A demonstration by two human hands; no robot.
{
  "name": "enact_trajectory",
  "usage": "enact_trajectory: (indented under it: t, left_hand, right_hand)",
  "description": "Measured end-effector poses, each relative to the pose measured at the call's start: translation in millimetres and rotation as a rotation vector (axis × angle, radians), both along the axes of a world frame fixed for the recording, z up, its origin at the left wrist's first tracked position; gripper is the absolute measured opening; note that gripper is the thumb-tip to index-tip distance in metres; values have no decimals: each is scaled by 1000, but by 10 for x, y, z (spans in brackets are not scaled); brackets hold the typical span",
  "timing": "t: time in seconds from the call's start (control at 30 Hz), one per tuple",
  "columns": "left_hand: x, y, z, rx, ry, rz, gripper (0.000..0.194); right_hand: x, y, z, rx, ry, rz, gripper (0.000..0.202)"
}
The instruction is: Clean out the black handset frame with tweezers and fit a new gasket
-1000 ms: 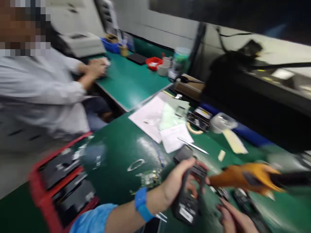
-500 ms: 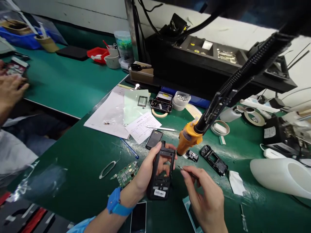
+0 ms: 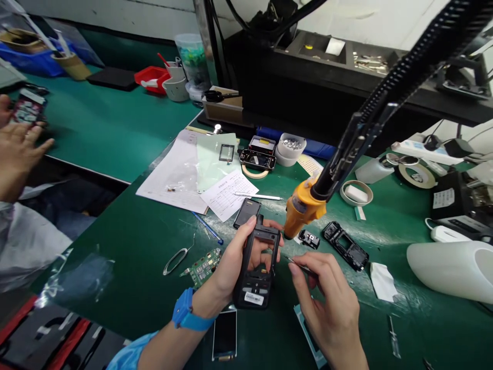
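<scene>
My left hand [image 3: 234,259] grips a black phone housing frame [image 3: 259,270], held upright over the green mat with its open window facing me. My right hand [image 3: 327,303] pinches thin metal tweezers [image 3: 299,265], whose tip points at the frame's right edge. A yellow electric screwdriver [image 3: 302,208] hangs on a black arm just above and right of the frame. A green circuit board [image 3: 203,266] lies left of my left hand. A screen panel [image 3: 225,335] lies below my wrist.
Black phone parts [image 3: 345,245], a small module [image 3: 308,239] and a dark battery [image 3: 247,212] lie near the screwdriver. Papers [image 3: 181,172] and a pen [image 3: 259,196] sit behind. A white shape [image 3: 450,270] is at right. Another person's hand [image 3: 17,154] is at the left bench. A red tray [image 3: 46,336] sits lower left.
The view swung from the left bench and blur to the work area and steadied. My right hand came in holding tweezers beside the frame, which my left hand kept gripping.
</scene>
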State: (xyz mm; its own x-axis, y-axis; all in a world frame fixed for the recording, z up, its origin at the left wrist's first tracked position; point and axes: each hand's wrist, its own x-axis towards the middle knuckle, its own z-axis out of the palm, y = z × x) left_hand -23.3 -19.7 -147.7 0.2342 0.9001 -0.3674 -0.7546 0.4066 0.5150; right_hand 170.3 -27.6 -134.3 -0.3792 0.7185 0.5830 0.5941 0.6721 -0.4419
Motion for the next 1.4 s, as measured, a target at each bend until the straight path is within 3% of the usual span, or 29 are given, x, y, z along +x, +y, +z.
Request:
enact_trajectory:
  t: [0.37,0.6,0.87,1.1,1.4]
  left_hand:
    - [13,-2,10,-12,45,-5,69]
    - [48,-11,-16,-15,136,36,75]
    - [62,-11,11,4,290,10,81]
    - [53,-10,1,6,291,-5,81]
    - [78,-29,-159,77,323,41,75]
  right_hand:
    - [9,-4,-43,27,-61,65,14]
    - [2,-12,-61,58,-152,31,13]
    - [14,-1,-40,1,-190,118,24]
    - [27,-21,-75,-27,-158,126,18]
    - [-18,-3,-94,-10,-145,98,28]
